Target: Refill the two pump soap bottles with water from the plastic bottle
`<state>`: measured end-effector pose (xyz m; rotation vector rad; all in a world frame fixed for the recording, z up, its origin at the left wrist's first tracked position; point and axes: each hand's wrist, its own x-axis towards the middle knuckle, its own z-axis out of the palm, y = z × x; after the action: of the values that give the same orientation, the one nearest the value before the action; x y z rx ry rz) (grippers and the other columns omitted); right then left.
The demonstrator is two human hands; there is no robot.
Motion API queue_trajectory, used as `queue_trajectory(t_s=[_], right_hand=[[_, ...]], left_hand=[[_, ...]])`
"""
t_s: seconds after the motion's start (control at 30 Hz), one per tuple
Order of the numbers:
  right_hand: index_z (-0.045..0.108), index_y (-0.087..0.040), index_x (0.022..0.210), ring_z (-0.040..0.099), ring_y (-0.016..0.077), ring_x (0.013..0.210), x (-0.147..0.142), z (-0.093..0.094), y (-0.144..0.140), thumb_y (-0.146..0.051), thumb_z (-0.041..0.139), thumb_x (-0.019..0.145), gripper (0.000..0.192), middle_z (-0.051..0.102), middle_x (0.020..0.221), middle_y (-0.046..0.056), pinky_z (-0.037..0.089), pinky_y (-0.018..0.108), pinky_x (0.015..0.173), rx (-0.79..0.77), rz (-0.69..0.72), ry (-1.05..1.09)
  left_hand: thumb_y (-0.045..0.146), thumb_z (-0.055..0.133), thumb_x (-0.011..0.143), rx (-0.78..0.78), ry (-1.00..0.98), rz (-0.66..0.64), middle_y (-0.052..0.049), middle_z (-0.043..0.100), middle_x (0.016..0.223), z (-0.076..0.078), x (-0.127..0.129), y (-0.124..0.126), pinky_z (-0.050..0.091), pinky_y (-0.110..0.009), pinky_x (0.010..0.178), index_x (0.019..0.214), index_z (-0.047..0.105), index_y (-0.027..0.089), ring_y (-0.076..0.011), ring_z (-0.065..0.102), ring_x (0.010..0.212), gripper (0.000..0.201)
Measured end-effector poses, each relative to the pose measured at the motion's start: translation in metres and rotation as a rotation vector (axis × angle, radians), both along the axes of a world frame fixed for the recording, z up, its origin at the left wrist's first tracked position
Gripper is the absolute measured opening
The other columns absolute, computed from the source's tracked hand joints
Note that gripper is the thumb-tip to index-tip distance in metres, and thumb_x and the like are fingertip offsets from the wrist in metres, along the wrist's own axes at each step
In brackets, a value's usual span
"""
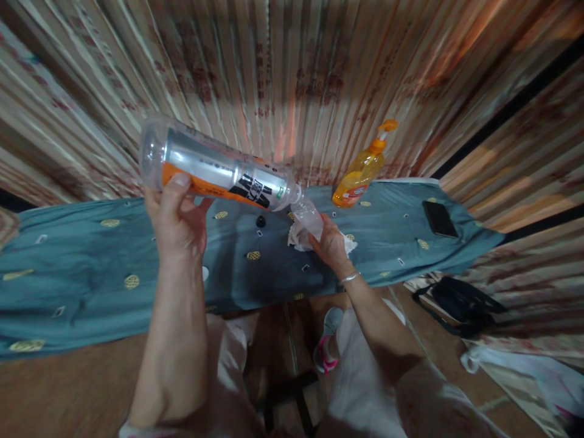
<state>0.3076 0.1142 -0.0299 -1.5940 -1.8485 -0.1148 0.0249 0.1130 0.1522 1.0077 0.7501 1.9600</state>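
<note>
I count two plastic bottles in hand. My left hand (176, 222) is clamped around the base end of the large labelled bottle (219, 170), tipped nearly level above the table, its mouth meeting the small clear bottle (309, 216). My right hand (331, 243) is closed on that small bottle, with one white cloth (298, 237) beneath it. On the blue tablecloth (91, 286) I see one orange pump bottle (360, 173), one black phone (439, 219) and one dark cap (260, 221).
</note>
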Motion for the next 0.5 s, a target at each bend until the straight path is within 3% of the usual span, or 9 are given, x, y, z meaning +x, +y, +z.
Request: queue_trajectory(t_s=[0.23, 0.5], right_hand=[[0.043, 0.000, 0.139, 0.065, 0.0341, 0.114, 0.000, -0.002, 0.001, -0.037, 0.057, 0.091, 0.063, 0.063, 0.130, 0.030, 0.051, 0.051, 0.105, 0.015, -0.002, -0.041], [0.039, -0.006, 0.142, 0.064, 0.0342, 0.118, 0.000, -0.002, 0.002, -0.037, 0.057, 0.092, 0.062, 0.064, 0.128, 0.028, 0.053, 0.053, 0.101, -0.014, 0.004, -0.006]], left_hand=[[0.033, 0.083, 0.052, 0.008, -0.019, 0.003, 0.001, 0.067, 0.095, 0.006, 0.006, -0.003, 0.057, -0.038, 0.080, 0.094, 0.066, 0.030, -0.0232, 0.063, 0.101, 0.045], [0.031, 0.081, 0.054, 0.026, 0.000, 0.003, 0.000, 0.066, 0.096, 0.010, 0.012, -0.001, 0.056, -0.040, 0.082, 0.087, 0.063, 0.027, -0.0252, 0.062, 0.104, 0.039]])
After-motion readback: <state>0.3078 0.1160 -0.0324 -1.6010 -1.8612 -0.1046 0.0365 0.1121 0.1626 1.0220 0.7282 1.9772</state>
